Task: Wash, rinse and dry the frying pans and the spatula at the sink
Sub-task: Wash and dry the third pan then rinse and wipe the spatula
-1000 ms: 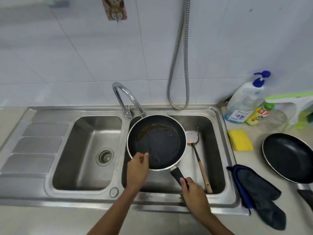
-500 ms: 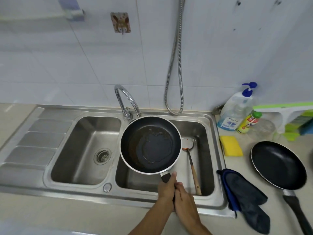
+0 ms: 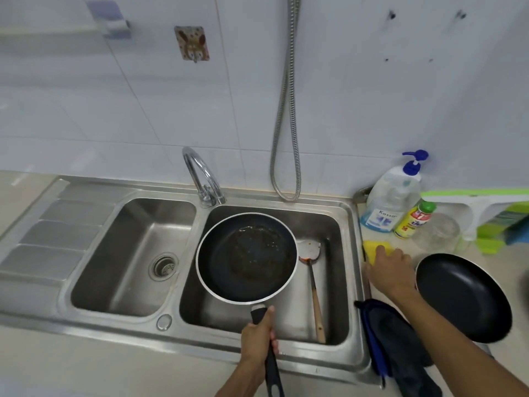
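Handle [image 3: 272, 371]: black, long axis running from the near edge straight away toward the wall.
Left grip [image 3: 257, 336]: fingers wrapped firmly round the handle just behind the bowl, thumb laid along its top; it holds the pan clear above the right basin.
Cloth [image 3: 400, 342]: dark, lying on the table [image 3: 86, 368] against the right rim of the sink [image 3: 86, 319].
Pan [image 3: 246, 259]: roughly level, greasy film inside, dead ahead of the left grip.
Spatula [image 3: 315, 296]: on the floor of the right basin just right of the pan; wooden shaft toward the near wall, stained blade at the far end.
Right grip [image 3: 392, 267]: palm down on the table right of the sink, fingers lying on the sponge; I cannot tell whether they have closed on it.
Sponge [image 3: 372, 247]: yellow, just beyond the knuckles, beside the sink rim; the right grip is the nearer one, the left being occupied.
Second pan [image 3: 463, 299]: bowl up on the table, just right of the right wrist.
Coming move, as I judge: sponge travels left across the rim into the pan.
Soap bottle [image 3: 390, 202]: upright just beyond the sponge.
Tap [image 3: 200, 170]: behind the divider; no water seen running.
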The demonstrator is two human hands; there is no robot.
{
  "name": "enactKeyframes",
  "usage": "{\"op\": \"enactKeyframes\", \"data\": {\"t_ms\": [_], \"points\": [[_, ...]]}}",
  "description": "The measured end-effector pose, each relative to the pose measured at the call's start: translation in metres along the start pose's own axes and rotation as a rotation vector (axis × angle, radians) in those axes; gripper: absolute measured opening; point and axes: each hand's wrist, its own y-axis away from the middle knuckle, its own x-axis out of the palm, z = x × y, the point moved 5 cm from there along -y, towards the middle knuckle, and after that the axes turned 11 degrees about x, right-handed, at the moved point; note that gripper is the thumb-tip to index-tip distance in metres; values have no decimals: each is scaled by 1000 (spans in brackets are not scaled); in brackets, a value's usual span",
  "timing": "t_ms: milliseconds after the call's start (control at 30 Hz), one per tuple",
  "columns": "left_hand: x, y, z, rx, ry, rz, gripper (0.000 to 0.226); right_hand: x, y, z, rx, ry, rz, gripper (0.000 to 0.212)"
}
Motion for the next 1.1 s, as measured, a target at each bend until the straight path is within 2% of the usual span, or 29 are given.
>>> {"op": "enactKeyframes", "data": {"t_ms": [100,167,233,300,400,467,567,633,767,833,933,1100], "points": [[-11,-4,-4,16,-28,16,50,6,-5,-2,41,-18,30,49],[-21,-9,-5,23,-66,21,47,-2,0,3,56,-100,-53,47],[-28,-11,-8,26,-91,41,45,-18,13,27,-18,-200,-175,45],[-34,-11,-11,32,-114,69,46,-37,35,75,-254,-265,-280,43],[-41,-10,-17,51,-180,135,50,-49,74,159,-686,-285,-270,46],[-45,-7,-21,44,-200,167,48,-46,84,203,-796,-175,-235,50],[-53,-3,-29,23,-222,197,46,-26,81,230,-730,77,-113,55],[-60,-4,-35,28,-233,202,43,-10,88,229,-722,110,-65,57],[-68,-9,-43,61,-281,228,41,25,142,258,-967,59,87,57],[-72,-8,-43,80,-310,237,40,21,151,295,-999,24,73,60],[-84,-11,-40,113,-336,230,41,-2,126,331,-877,-10,61,66],[-96,-15,-37,134,-293,241,42,-15,73,298,-693,75,69,67]]}}
